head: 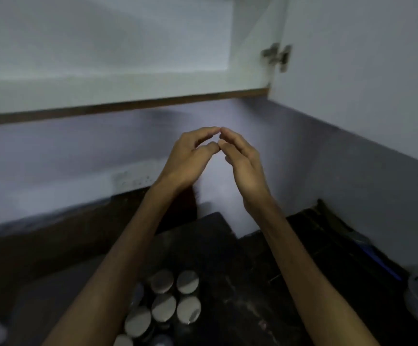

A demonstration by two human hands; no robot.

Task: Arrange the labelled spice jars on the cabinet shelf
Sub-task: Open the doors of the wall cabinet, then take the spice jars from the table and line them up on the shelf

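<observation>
Below, round silver-lidded spice jars [175, 299] clustered on dark counter [242, 283], left hand [190, 158] and right hand [242, 163] empty, fingertips touching

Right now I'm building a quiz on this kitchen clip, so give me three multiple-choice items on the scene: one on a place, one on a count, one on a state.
1. Where do the spice jars stand?
A. on the cabinet shelf
B. on the dark counter, between the forearms
C. in the left hand

2. How many hands are raised?
A. none
B. one
C. two

3. What state is the cabinet in?
A. open, door swung out right
B. shut
C. door removed

Answers:
1 B: their lids show low on the counter.
2 C: left hand and right hand meet at the fingertips, holding nothing.
3 A: the cabinet door hangs on its hinge, and the shelf is bare.
</observation>
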